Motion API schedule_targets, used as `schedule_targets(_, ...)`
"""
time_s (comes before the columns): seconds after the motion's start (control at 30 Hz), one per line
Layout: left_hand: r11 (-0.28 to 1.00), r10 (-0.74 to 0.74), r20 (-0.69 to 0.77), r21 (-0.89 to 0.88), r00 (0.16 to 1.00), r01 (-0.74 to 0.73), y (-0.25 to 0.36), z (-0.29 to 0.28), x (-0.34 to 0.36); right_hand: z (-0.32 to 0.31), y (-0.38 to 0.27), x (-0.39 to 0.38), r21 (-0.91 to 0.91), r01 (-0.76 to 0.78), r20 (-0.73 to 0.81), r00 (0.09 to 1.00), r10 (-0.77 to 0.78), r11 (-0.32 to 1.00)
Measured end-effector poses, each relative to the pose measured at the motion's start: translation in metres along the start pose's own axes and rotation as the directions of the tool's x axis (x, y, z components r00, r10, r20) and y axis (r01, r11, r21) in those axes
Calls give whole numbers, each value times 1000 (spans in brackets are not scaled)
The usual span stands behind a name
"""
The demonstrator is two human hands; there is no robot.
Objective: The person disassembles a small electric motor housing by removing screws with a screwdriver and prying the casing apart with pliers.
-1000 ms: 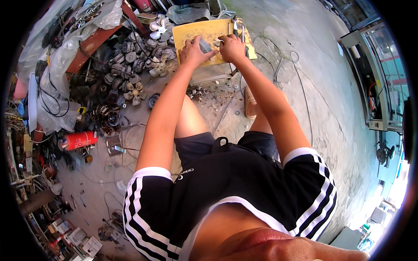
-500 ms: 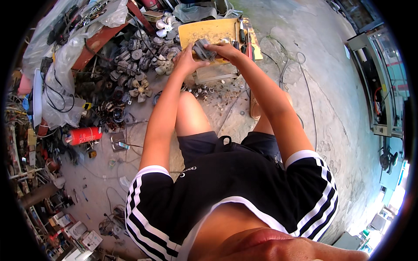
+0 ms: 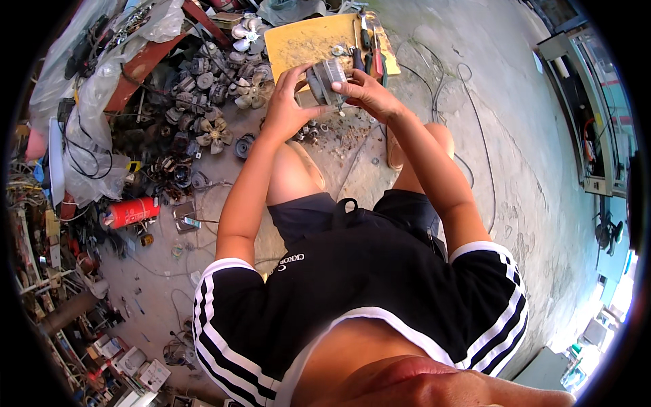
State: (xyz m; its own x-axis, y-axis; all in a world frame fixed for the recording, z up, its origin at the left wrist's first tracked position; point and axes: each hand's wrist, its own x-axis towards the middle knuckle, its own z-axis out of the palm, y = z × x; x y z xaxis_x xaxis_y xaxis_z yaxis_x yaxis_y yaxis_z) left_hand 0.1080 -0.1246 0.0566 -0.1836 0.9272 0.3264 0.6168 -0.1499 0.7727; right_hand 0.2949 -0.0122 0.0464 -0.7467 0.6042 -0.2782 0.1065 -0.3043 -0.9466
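A grey metal electric motor [image 3: 325,76], small and blocky with a layered side, is held up between my hands above the near edge of a yellow work board [image 3: 298,46]. My left hand [image 3: 286,105] is curved round its left side, fingers at the top and thumb stretched below. My right hand [image 3: 369,93] grips the right side, with the thumb on the near face. Beyond my right hand, screwdrivers and pliers with a red handle [image 3: 377,60] lie on the board. A small pale round part [image 3: 338,50] rests near them.
To the left is a heap of similar motors [image 3: 203,81], some with fan blades [image 3: 215,135]. A red cylinder [image 3: 132,212] lies on the floor. Cables [image 3: 475,108] trail across the concrete at right, near a glass-fronted cabinet [image 3: 597,122]. Scraps [image 3: 332,136] litter the ground below the board.
The motor has come nearer to me, away from over the board, and turned so its lighter layered side shows. Both hands have shifted with it; the right thumb now presses its near face.
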Motion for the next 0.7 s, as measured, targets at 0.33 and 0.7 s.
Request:
schedule_targets(0.33, 989, -86, 54, -120, 995, 92, 19, 17, -43, 5, 9, -49, 2, 99, 34, 994, -99, 995)
schedule_targets(0.7, 999, -18, 86, 39, 996, 15, 25, 17, -49, 1, 17, -60, -36, 18, 41, 999, -17, 999)
